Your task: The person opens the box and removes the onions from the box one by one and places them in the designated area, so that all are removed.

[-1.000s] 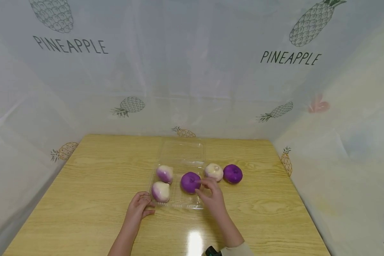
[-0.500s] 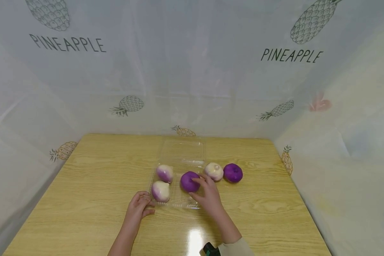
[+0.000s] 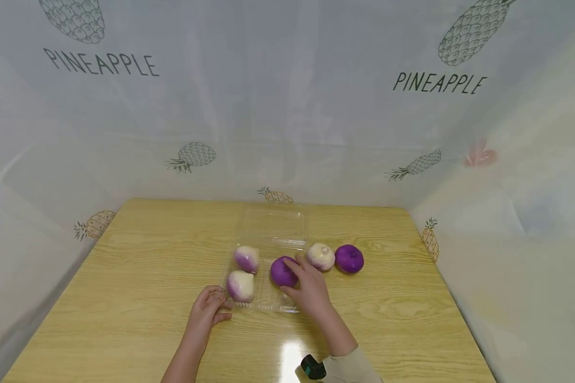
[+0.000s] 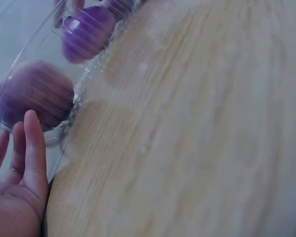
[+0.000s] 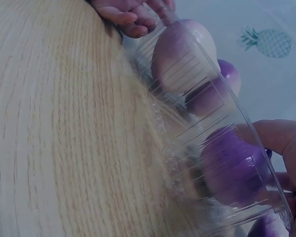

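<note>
A clear plastic clamshell box (image 3: pixel 263 304) lies with its lid folded back on the wooden table. Two white-and-purple onions, the front one (image 3: pixel 240 286) and the rear one (image 3: pixel 247 259), sit in its left half. My right hand (image 3: pixel 312 287) curls thumb and fingers round a purple onion (image 3: pixel 282 272) in the right half. The thumb also shows against that onion in the right wrist view, through the clear wall. My left hand (image 3: pixel 208 307) touches the box's left front corner, its fingers (image 4: pixel 34 153) fairly straight along the wall in the left wrist view.
A white onion (image 3: pixel 320 257) and another purple onion (image 3: pixel 349 259) rest on the table just right of the box. The clear lid (image 3: pixel 273 223) lies behind the box. A pineapple-printed curtain (image 3: pixel 287 106) closes off the back and sides.
My right hand has moved left and further over the purple onion, fingers now round it. That onion has shifted very slightly left. My left hand stays put.
</note>
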